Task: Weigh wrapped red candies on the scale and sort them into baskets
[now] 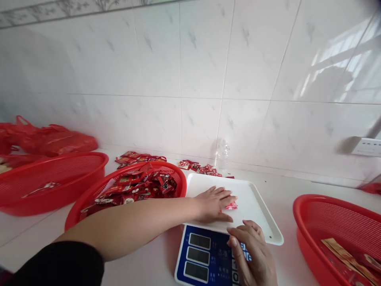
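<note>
My left hand [212,204] reaches across from the left, fingers stretched out over the white weighing tray [253,206]. Beside and partly under its fingers lies a small red packet [231,205]; the palm hides whatever else is below. My right hand [253,250] hovers at the keypad of the blue digital scale [220,254], fingers loosely bent, with nothing visible in it. The scale's three display windows look dark. Left of the tray, a red plastic basket [182,178] holds many small red packets [139,184], and my left forearm passes over its near side.
Another red basket [101,163] stands at far left, with red plastic bags [59,139] behind it. A third red basket [300,222] at right holds some packaging. Loose packets [208,170] and a clear plastic bottle [223,153] are by the tiled wall.
</note>
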